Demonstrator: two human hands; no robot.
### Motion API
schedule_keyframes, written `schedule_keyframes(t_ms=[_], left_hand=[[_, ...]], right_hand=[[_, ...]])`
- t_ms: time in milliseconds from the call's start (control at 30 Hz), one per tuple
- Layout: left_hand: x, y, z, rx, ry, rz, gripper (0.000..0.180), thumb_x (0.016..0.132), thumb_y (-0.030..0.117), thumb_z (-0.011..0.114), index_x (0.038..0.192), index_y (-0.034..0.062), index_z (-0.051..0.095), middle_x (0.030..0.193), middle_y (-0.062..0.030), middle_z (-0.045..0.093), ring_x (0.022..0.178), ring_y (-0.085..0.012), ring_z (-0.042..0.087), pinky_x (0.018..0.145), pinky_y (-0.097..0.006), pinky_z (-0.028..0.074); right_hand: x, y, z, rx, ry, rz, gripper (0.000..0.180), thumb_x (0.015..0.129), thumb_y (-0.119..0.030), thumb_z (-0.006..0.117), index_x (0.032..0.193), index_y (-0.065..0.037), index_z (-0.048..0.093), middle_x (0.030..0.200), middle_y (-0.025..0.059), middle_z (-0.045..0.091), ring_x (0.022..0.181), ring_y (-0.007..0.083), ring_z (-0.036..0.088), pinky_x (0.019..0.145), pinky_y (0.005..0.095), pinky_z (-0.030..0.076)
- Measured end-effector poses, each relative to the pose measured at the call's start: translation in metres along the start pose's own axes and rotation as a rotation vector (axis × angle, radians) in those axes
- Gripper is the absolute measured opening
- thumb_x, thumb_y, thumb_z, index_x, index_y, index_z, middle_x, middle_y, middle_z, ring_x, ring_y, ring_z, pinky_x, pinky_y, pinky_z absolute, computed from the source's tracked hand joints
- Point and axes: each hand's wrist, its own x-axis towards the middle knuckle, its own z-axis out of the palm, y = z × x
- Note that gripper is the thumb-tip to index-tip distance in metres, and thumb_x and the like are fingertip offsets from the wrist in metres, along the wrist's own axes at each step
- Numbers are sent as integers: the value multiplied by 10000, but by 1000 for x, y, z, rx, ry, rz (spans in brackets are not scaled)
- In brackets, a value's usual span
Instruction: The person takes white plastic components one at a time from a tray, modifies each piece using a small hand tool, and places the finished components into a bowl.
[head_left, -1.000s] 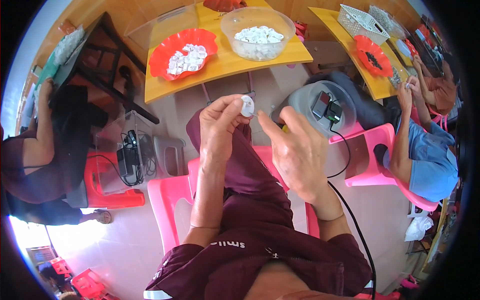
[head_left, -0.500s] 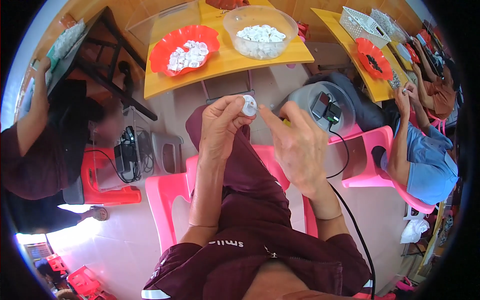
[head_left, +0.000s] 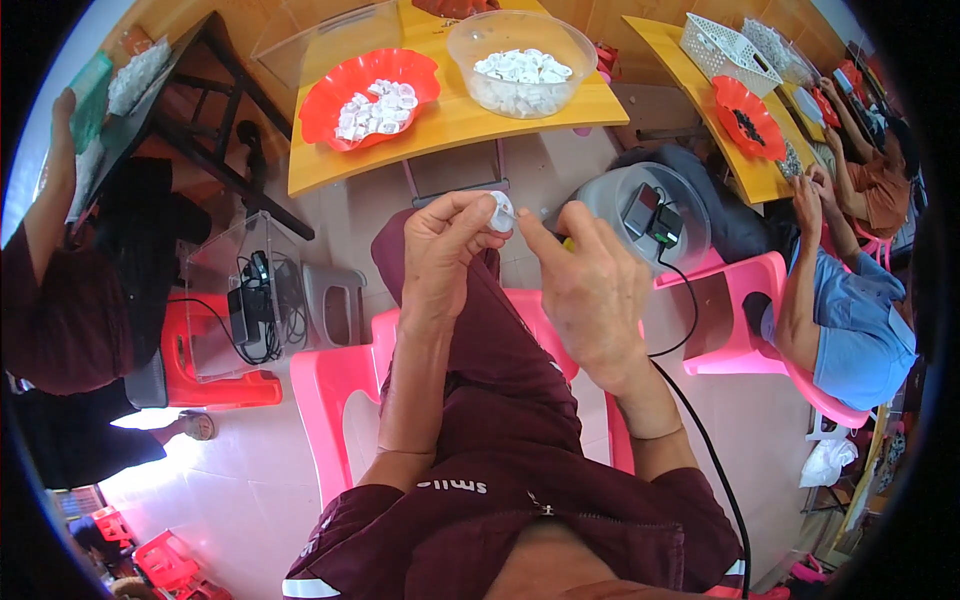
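Between the thumb and fingers of my left hand [head_left: 440,240] is a small round white plastic part [head_left: 501,212], tilted with its hollow side toward my right. My right hand [head_left: 595,285] is closed around a thin tool, and a bit of its yellow handle [head_left: 569,244] shows between the fingers. The index finger stretches along the tool, whose slim tip meets the white part. Most of the tool is hidden by the hand. Both hands are above my lap, before the table's near edge.
A yellow table [head_left: 560,128] bears a red wavy-edged bowl [head_left: 425,75] and a clear round tub [head_left: 465,70], both with white parts. At right stands a clear bin [head_left: 695,205] with black devices. Co-workers sit on both sides. A black cable [head_left: 700,425] runs beside my right arm.
The white part has turned slightly in my left fingers, while my right hand shifts little. At the left, a co-worker's arm has moved up with a green bag-like thing.
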Motion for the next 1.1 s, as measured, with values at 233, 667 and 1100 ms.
schedule_keyframes(t_ms=[233,667,1100], left_hand=[[-1,-3,3,216,53,67,154,804,95,654,907,-20,640,762,-69,644,641,-96,595,586,-200,474],[6,-7,-7,10,-65,-63,217,854,138,592,1004,-17,615,882,-75,639,735,-109,602,642,-224,487],[4,-5,-3,-20,-127,-49,203,865,134,575,998,-13,622,890,-61,632,767,-97,571,678,-232,454]], right_hand=[[0,-1,2,-31,-55,25,219,704,-107,582,921,-89,605,772,63,471,663,211,552,527,319,491],[-7,5,-13,60,-73,52,324,663,-75,600,980,-125,636,755,53,481,656,206,555,501,328,469],[-1,7,-8,105,59,25,318,647,-52,602,955,-113,648,727,45,453,650,200,521,520,325,443]])
